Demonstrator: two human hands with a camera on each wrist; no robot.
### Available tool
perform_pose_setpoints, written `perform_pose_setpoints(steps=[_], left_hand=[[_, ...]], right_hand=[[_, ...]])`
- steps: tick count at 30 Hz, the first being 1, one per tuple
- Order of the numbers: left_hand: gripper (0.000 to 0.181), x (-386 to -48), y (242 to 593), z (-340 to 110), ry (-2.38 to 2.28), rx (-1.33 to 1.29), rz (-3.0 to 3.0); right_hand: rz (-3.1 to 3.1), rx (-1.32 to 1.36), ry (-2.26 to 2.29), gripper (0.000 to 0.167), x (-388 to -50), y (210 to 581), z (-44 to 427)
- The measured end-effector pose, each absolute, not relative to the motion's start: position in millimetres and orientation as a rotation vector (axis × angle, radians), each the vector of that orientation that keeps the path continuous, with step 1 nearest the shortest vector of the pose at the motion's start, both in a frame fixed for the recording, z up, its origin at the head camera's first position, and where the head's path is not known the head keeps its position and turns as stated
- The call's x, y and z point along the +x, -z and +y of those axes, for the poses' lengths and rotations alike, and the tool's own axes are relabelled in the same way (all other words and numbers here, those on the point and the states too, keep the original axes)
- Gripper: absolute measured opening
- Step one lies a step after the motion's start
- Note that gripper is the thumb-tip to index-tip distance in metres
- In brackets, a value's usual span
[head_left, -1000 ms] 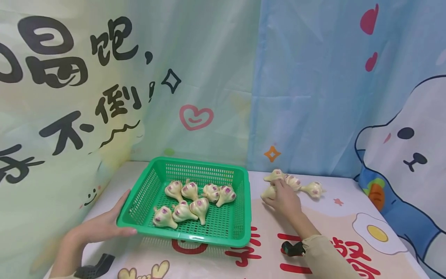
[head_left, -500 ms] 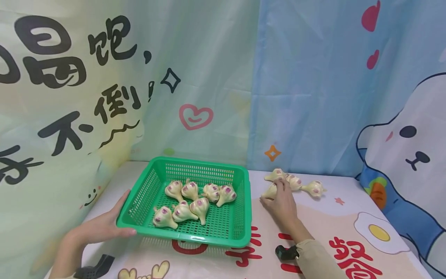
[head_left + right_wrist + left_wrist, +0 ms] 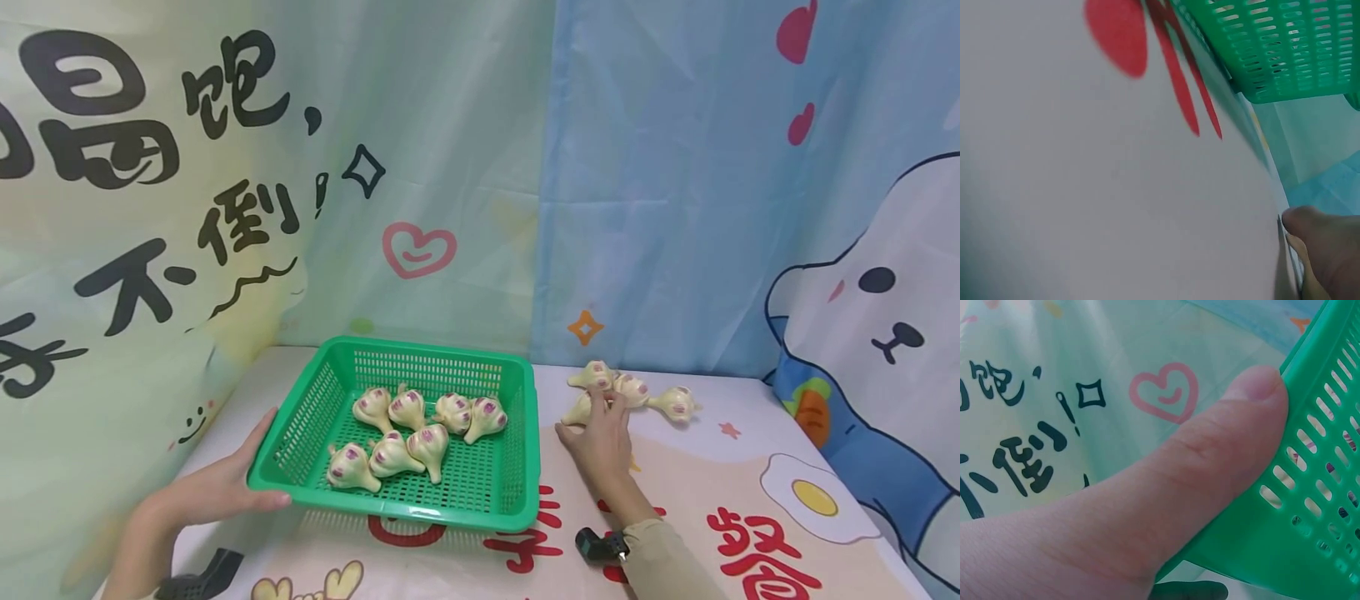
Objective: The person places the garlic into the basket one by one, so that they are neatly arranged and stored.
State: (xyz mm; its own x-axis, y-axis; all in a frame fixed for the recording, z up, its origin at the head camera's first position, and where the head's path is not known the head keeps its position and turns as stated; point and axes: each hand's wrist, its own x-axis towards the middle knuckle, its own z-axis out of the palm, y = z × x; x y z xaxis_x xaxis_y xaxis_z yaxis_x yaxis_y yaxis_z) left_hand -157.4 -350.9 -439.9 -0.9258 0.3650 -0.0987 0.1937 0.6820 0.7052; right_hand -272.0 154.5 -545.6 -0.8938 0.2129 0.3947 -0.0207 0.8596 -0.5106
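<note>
My left hand (image 3: 217, 487) rests against the near left corner of a green plastic basket (image 3: 517, 500), thumb and fingers spread and fairly straight along its outside. In the left wrist view the thumb (image 3: 1204, 450) lies against the wall. Several garlic bulbs (image 3: 429, 450) with purple patches lie inside the basket. To its right, my right hand (image 3: 600, 442) holds a garlic bulb (image 3: 576, 411) between thumb and fingers, low over the table; the hand hides part of it. Other garlic bulbs (image 3: 632, 389) lie close behind and beside it.
A printed tablecloth (image 3: 675, 492) covers the table. One garlic bulb (image 3: 675, 405) lies at the right of the group. A patterned curtain (image 3: 465, 167) hangs along the back edge. Each wrist wears a black device (image 3: 600, 547).
My right hand has shifted slightly left and turned around the garlic bulb, its wrist moving left. The left hand and the basket stay put.
</note>
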Motion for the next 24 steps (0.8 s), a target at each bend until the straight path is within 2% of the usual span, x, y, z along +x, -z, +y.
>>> perform_pose_setpoints(steps=[12, 19, 24], left_hand=[[0.114, -158.9, 441.0, -352.0, -1.096, 0.449, 2.643], [0.114, -157.5, 439.2, -350.9, -1.091, 0.445, 2.651], [0.114, -157.6, 439.5, -351.0, -1.109, 0.455, 2.637]], right_hand=[[-2.488, -0.19, -0.708, 0.076, -275.7, 555.5, 152.8], [-2.459, -0.209, -0.745, 0.089, -275.5, 557.7, 152.1], [-2.455, -0.238, -0.812, 0.087, -273.6, 559.6, 153.3]])
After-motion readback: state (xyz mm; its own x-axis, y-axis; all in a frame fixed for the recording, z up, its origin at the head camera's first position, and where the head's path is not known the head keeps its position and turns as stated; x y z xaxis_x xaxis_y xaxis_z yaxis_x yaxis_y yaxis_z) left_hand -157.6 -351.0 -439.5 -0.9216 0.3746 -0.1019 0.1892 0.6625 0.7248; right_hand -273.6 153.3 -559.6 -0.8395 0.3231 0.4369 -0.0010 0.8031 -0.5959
